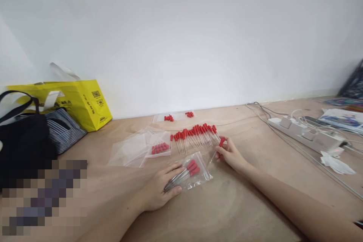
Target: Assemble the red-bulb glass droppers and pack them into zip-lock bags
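In the head view, my right hand (228,155) pinches a glass dropper by its red rubber bulb (221,141), with the thin tube pointing down to the left. My left hand (163,185) is closed on a clear zip bag (187,186) lying on the table, in which several droppers with red bulbs (193,168) sit side by side. Just beyond both hands, a row of loose red-bulbed droppers (195,131) spreads across the wood. To the left, another zip bag with droppers (160,148) rests over flat clear bags (127,151).
Further bags with red bulbs (172,117) lie near the wall. On the left stand a yellow shopping bag (93,106), a striped pouch (64,132) and a black bag (25,147). A white power strip (306,136) with cables and a crumpled tissue (337,164) occupy the right.
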`<state>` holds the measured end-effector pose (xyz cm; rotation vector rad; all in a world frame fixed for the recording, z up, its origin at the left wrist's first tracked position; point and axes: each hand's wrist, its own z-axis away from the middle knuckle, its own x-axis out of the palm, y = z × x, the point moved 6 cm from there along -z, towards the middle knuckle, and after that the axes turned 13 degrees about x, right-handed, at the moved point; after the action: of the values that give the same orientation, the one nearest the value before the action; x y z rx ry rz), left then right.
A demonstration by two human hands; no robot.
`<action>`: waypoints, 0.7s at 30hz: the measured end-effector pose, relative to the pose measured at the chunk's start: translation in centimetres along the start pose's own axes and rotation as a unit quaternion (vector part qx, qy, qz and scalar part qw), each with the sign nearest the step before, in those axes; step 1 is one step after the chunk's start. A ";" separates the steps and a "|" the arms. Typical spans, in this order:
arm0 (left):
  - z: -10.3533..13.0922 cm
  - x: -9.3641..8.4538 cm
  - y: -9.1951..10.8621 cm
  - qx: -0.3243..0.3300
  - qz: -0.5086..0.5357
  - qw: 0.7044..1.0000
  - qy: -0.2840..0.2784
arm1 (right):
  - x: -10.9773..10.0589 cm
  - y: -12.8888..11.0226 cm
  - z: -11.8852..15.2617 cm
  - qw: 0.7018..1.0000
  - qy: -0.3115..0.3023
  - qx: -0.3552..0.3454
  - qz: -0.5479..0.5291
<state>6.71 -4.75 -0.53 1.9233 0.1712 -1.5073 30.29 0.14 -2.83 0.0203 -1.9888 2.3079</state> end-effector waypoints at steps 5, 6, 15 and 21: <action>-0.1 0.0 0.0 -0.001 -0.007 1.000 0.001 | 1.3 0.7 1.1 0.997 -0.009 0.028 -0.074; -0.1 0.0 0.0 0.001 -0.006 1.000 0.000 | 1.7 0.8 1.4 0.996 -0.021 0.034 -0.080; 0.0 -0.1 0.0 0.002 0.006 1.000 0.006 | 3.0 1.5 2.3 0.983 -0.159 0.012 0.094; -0.1 0.0 -0.1 0.002 0.003 1.000 0.006 | 4.0 0.7 3.1 0.945 -0.236 -0.053 0.221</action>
<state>6.75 -4.57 -0.57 1.9354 0.1686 -1.4936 26.06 -2.76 -2.76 0.1492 -2.5742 2.6549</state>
